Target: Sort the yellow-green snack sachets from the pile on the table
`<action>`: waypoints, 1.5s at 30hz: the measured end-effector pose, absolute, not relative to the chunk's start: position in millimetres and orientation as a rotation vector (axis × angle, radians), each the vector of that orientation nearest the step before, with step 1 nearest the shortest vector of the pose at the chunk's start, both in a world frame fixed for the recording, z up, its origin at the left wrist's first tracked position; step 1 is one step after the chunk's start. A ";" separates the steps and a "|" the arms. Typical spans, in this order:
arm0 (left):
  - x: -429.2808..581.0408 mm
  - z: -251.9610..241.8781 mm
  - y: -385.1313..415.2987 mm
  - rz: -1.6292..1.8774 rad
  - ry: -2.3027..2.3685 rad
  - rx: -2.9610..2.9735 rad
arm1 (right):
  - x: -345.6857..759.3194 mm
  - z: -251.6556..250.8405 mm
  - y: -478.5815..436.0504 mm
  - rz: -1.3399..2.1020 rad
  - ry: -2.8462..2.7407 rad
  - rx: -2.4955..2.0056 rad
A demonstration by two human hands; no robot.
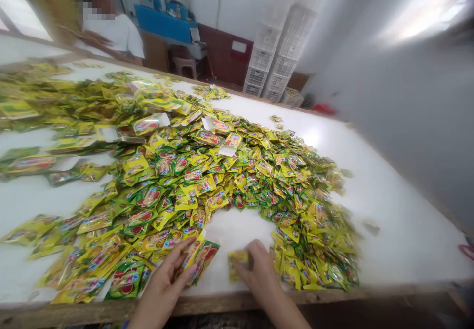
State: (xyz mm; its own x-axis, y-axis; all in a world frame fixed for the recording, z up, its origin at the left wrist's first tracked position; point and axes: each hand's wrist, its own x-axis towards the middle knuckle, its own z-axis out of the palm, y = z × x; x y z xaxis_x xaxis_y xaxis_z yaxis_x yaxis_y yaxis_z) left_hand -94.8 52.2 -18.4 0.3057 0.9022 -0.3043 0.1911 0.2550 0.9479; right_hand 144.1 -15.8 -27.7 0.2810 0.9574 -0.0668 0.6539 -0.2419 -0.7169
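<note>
A big heap of small yellow and green sachets (207, 171) covers the white table (388, 220). My left hand (168, 279) rests at the near edge with its fingers closed on a small stack of sachets (202, 257), green and red ones on top. My right hand (259, 270) lies a little to the right, its fingers pinching a single yellow sachet (237, 260) flat on the bare white patch between the piles.
A seated person in a white shirt (118, 33) works at the table's far left corner. Stacked white crates (274, 57) and a blue-topped bench (166, 23) stand by the back wall. A wooden rim (333, 297) borders the table's near edge.
</note>
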 end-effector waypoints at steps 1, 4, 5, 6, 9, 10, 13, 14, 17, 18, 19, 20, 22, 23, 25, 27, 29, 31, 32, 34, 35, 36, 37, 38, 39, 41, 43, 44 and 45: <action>-95.7 -19.9 52.8 0.654 1.192 1.254 | 143.7 -24.2 -15.3 0.715 -1.411 -1.947; -95.3 -21.1 54.4 0.583 1.188 1.333 | 141.9 -2.2 -7.0 0.670 -1.198 -1.784; -93.6 -19.8 54.3 0.563 1.163 1.354 | 140.8 7.3 -2.5 0.612 -1.170 -1.710; -91.1 -17.5 53.9 0.550 1.139 1.368 | 139.2 16.2 2.1 0.557 -1.187 -1.636; -81.2 -8.2 50.1 0.546 1.080 1.382 | 132.5 32.0 12.8 0.524 -1.369 -1.517; -77.9 -5.5 48.2 0.555 1.076 1.381 | 130.5 32.8 14.5 0.544 -1.410 -1.524; -69.8 -2.7 42.0 0.601 1.093 1.364 | 129.7 29.0 16.2 0.643 -1.429 -1.615; -67.8 -3.2 40.0 0.623 1.104 1.348 | 131.6 28.7 16.5 0.695 -1.439 -1.641; -62.9 -3.9 35.8 0.652 1.107 1.319 | 141.5 38.9 17.9 0.869 -1.542 -1.628; -61.4 -2.7 35.6 0.645 1.096 1.330 | 145.0 45.9 18.2 0.914 -1.597 -1.600; -59.9 -0.7 36.2 0.626 1.070 1.354 | 148.1 54.0 18.1 0.951 -1.657 -1.568; -58.2 1.7 37.6 0.597 1.035 1.387 | 150.4 62.5 17.7 0.977 -1.717 -1.538; -53.9 6.0 42.6 0.522 0.957 1.448 | 152.4 78.1 16.5 0.981 -1.819 -1.512; -51.2 7.0 45.6 0.495 0.934 1.457 | 152.2 83.9 16.1 0.970 -1.850 -1.515; -44.7 5.5 51.1 0.490 0.895 1.404 | 150.6 89.5 17.2 0.949 -1.858 -1.519; -37.4 0.4 54.2 0.545 0.843 1.263 | 148.1 86.8 21.5 0.930 -1.835 -1.498; -31.0 -5.6 54.2 0.590 0.791 1.137 | 145.7 78.3 27.5 0.879 -1.838 -1.477; -27.2 -10.4 51.7 0.609 0.800 1.096 | 143.6 69.5 32.2 0.775 -1.900 -1.480; -26.6 -12.2 50.1 0.618 0.816 1.102 | 142.9 66.8 33.3 0.732 -1.942 -1.482; -27.2 -14.7 47.1 0.638 0.827 1.119 | 142.2 66.1 33.0 0.703 -2.022 -1.480; -28.1 -15.5 45.9 0.648 0.825 1.123 | 142.4 67.6 32.0 0.719 -2.047 -1.480; -29.0 -16.1 44.9 0.653 0.820 1.125 | 143.2 69.6 30.9 0.752 -2.055 -1.479; -29.9 -16.5 44.0 0.654 0.820 1.128 | 144.2 71.4 29.9 0.793 -2.043 -1.480; -30.7 -16.7 43.2 0.649 0.824 1.132 | 145.5 72.2 29.2 0.826 -2.013 -1.484; -31.1 -16.8 42.4 0.639 0.828 1.138 | 146.6 71.8 28.7 0.841 -1.975 -1.493; -31.3 -16.7 41.1 0.623 0.833 1.160 | 147.3 67.2 28.0 0.823 -1.941 -1.508; -30.6 -16.5 40.4 0.616 0.835 1.204 | 144.8 60.2 26.4 0.778 -2.007 -1.516; -30.0 -16.2 40.5 0.621 0.841 1.224 | 142.7 57.0 25.1 0.770 -2.059 -1.517; -29.5 -15.8 40.7 0.627 0.844 1.239 | 140.6 54.5 23.5 0.774 -2.099 -1.516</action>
